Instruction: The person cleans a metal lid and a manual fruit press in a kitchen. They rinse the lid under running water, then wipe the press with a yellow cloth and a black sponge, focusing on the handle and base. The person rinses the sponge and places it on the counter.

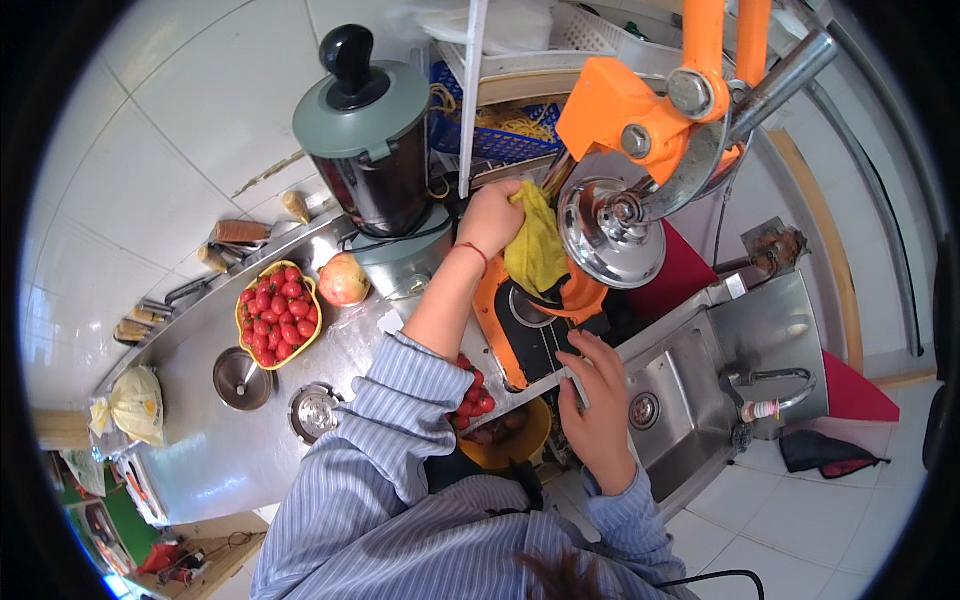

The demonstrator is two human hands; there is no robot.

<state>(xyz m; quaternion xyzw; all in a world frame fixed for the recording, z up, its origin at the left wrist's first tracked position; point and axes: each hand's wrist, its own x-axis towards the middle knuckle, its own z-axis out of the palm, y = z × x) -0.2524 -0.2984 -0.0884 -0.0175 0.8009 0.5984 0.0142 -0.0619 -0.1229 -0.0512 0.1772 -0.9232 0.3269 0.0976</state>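
Observation:
My left hand [491,217] grips a yellow cloth [536,244] by its upper end. The cloth hangs down against the orange cup ring [585,296] of a manual citrus press, beside its chrome pressing head [611,232]. Below is the press's orange and black base [495,315]. In front of the base, my right hand [596,405] hovers with fingers spread and nothing in it. Close under my left sleeve are some red cherry tomatoes [474,397], partly hidden. A yellow bin [517,446] sits below the counter edge.
An electric juicer [375,150] stands behind my left arm, next to a pomegranate [344,279] and a yellow bowl [318,330] of cherry tomatoes. A metal strainer disc [313,412] lies on the steel counter [225,457]. At right is a sink [675,382] with a faucet [787,379].

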